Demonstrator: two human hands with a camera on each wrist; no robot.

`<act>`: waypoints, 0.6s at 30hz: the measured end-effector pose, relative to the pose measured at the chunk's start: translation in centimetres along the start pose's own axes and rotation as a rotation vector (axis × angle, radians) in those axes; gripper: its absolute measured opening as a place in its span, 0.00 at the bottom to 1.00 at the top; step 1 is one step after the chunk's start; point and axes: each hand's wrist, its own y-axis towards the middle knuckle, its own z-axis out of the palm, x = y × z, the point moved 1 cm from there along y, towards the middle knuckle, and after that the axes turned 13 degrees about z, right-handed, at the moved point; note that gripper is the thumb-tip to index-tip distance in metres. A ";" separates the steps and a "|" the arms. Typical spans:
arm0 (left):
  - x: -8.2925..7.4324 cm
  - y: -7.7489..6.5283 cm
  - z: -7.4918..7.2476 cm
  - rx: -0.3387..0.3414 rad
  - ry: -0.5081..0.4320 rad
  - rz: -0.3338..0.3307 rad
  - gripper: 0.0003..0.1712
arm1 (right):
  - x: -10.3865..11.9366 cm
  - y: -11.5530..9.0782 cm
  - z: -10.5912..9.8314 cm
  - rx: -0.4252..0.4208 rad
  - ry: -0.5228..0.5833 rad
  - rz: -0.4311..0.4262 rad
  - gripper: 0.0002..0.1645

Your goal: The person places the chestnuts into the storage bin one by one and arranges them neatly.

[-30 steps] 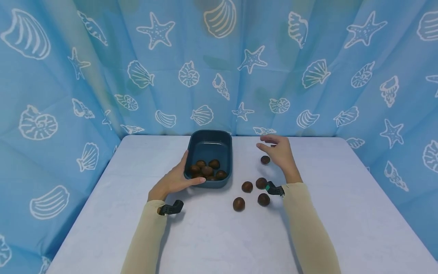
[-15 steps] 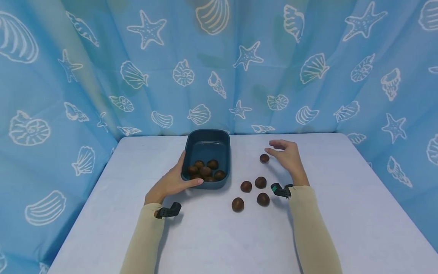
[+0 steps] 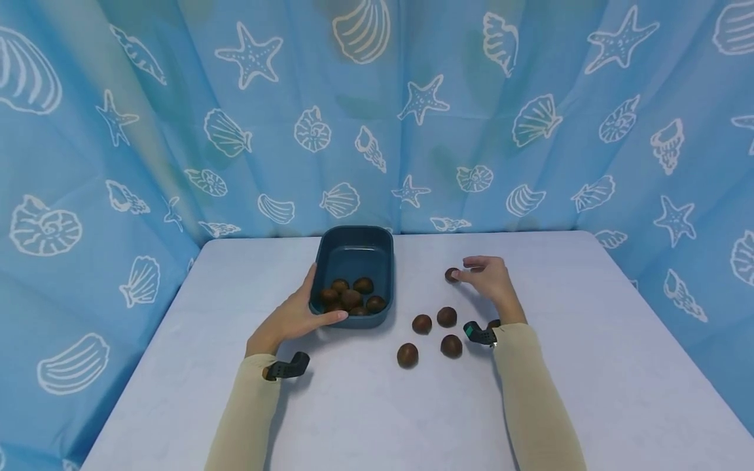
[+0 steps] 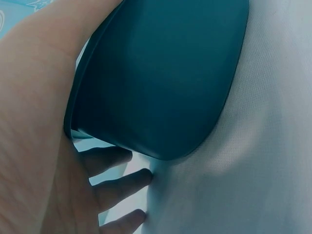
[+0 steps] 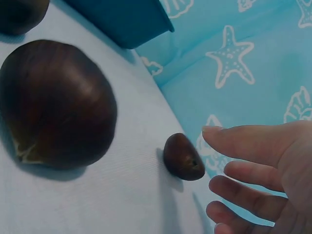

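Observation:
My left hand (image 3: 294,318) holds the near left corner of a dark blue rectangular container (image 3: 385,261), thumb along the front rim and fingers at its left side. In the left wrist view the container's outer wall (image 4: 165,78) fills the space beside the spread fingers (image 4: 124,187). Inside the container lie several brown chestnuts (image 3: 351,299). My right hand (image 3: 489,278) reaches beside a lone chestnut (image 3: 450,275) at the back, its thumb overlapping it in the head view. In the right wrist view that chestnut (image 5: 183,157) lies on the table, just off the thumb tip.
Several more chestnuts (image 3: 447,317) lie loose on the white tabletop (image 3: 353,412), right of and in front of the container. One of them (image 3: 493,323) is partly hidden behind the right wrist. A blue curtain with shell prints (image 3: 365,118) hangs behind the table.
My right hand has shifted right, then come down and closer to the lone chestnut. The left hand keeps its hold on the container, and the head view has turned slightly.

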 end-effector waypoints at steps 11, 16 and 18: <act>0.1 -0.3 0.2 0.002 0.015 -0.003 0.75 | -0.6 0.0 0.9 0.013 -0.050 -0.018 0.36; 0.2 -0.1 0.2 -0.014 0.001 0.013 0.74 | -0.4 0.2 1.1 0.016 -0.049 -0.010 0.35; 0.2 0.0 0.2 -0.019 0.005 0.014 0.74 | -0.3 0.2 1.1 0.013 -0.049 -0.001 0.34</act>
